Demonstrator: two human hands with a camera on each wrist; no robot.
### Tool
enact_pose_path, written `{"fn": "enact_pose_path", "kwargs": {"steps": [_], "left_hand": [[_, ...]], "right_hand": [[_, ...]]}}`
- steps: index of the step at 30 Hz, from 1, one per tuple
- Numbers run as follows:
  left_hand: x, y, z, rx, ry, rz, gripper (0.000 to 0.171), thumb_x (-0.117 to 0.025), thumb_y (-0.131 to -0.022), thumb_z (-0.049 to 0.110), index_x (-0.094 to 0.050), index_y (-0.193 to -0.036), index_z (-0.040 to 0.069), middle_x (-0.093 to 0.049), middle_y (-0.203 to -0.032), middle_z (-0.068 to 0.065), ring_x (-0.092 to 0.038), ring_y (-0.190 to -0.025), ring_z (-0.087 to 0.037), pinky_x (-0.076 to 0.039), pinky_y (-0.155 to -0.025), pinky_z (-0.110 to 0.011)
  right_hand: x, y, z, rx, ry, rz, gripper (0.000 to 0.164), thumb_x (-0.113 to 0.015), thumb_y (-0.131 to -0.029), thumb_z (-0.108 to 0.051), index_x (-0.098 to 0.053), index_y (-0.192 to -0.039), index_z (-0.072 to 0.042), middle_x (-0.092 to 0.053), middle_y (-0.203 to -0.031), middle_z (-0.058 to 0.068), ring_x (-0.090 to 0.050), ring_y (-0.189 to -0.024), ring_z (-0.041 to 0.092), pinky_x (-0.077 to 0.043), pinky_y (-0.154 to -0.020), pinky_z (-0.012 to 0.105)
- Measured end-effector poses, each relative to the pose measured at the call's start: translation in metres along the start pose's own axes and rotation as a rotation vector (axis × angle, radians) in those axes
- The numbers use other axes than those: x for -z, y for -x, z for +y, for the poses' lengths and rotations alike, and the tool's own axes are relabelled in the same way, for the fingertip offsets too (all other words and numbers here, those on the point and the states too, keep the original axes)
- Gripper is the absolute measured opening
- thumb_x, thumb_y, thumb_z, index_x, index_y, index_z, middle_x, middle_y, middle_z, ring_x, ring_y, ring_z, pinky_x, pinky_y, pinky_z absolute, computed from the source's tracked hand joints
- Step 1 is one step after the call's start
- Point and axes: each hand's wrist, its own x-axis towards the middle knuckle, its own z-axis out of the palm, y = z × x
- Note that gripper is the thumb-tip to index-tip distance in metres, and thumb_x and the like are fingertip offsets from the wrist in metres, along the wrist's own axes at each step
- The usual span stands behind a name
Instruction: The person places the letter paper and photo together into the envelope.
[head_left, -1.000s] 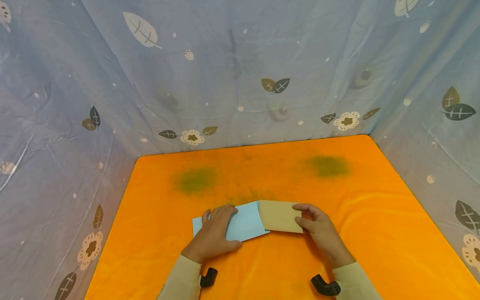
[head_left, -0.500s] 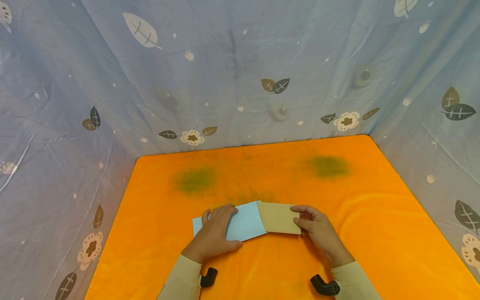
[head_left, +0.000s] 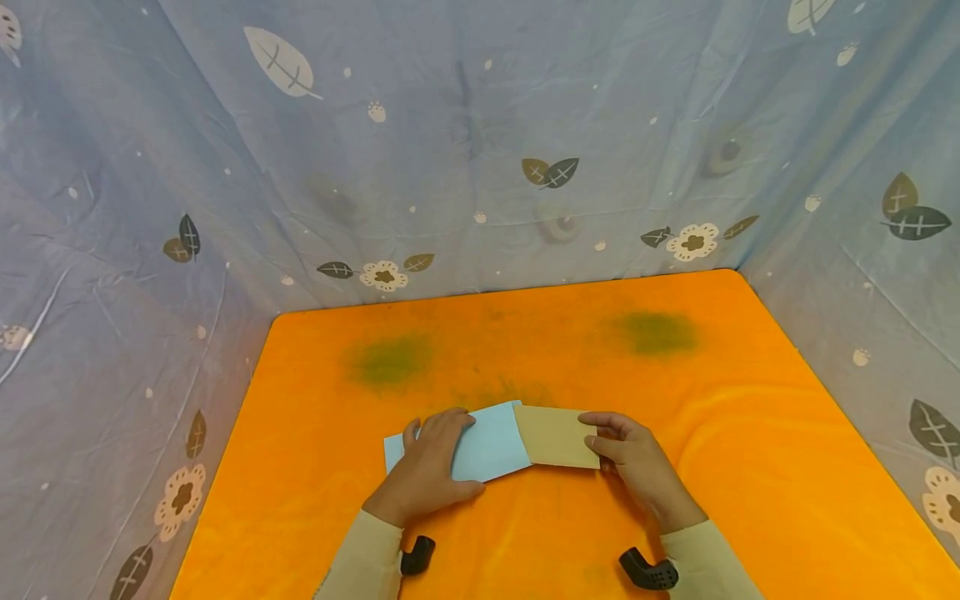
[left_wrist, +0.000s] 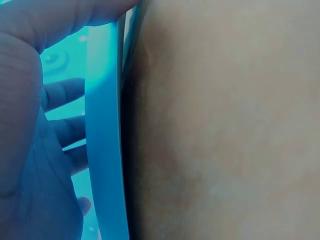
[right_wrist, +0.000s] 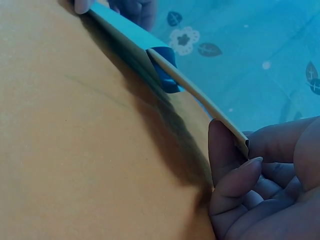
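Note:
My left hand [head_left: 431, 467] holds a flat light blue folded paper [head_left: 491, 442], thumb at its near edge and fingers over its far side. In the left wrist view the blue paper [left_wrist: 104, 135] stands between the thumb and the fingers. At the right, my right hand [head_left: 641, 467] pinches the right end of a tan folded paper [head_left: 558, 437]. The tan paper's left end overlaps the right end of the blue one. From the right wrist, the blue paper's end [right_wrist: 170, 82] looks curled and gaping under the tan strip [right_wrist: 200, 97], which slants above the table.
An orange cloth [head_left: 525, 342] with darker greenish patches covers the table. Printed blue-grey curtains [head_left: 465, 150] enclose the back and both sides. Black curved pieces [head_left: 648, 571] sit at both wrists.
The right hand has shifted slightly left, taking the tan paper with it, so its edge lies a little further over the blue paper. The left hand stays in place.

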Motion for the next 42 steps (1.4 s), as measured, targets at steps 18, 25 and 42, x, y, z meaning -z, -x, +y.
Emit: {"fn": "enact_pose_path", "kwargs": {"steps": [18, 25, 42], "left_hand": [[0.002, -0.001, 0.001, -0.022, -0.001, 0.015, 0.086, -0.093, -0.084, 0.040, -0.052, -0.155, 0.015, -0.044, -0.166, -0.007, -0.036, -0.154, -0.025, -0.010, -0.117, -0.066], [0.001, 0.000, 0.001, -0.045, -0.004, 0.013, 0.086, -0.094, -0.082, 0.039, -0.053, -0.154, 0.016, -0.046, -0.164, -0.007, -0.039, -0.151, -0.026, -0.011, -0.116, -0.069], [0.002, -0.002, 0.004, -0.046, 0.032, -0.058, 0.090, -0.093, -0.083, 0.045, -0.051, -0.158, 0.021, -0.043, -0.167, -0.002, -0.037, -0.154, -0.021, -0.014, -0.120, -0.063]], "right_hand": [[0.000, 0.000, -0.003, -0.004, -0.033, -0.046, 0.043, -0.065, -0.109, -0.007, -0.058, -0.150, 0.005, -0.062, -0.111, 0.015, -0.053, -0.076, 0.021, -0.048, -0.066, 0.030], [0.002, -0.002, -0.001, 0.023, -0.043, -0.104, 0.045, -0.063, -0.110, -0.006, -0.055, -0.153, 0.005, -0.062, -0.140, 0.023, -0.068, -0.102, 0.028, -0.058, -0.080, 0.035], [-0.015, -0.007, 0.002, 0.101, 0.048, -0.157, 0.038, -0.066, -0.108, -0.005, -0.063, -0.144, 0.006, -0.060, -0.144, 0.024, -0.066, -0.109, 0.028, -0.057, -0.086, 0.032]]}}
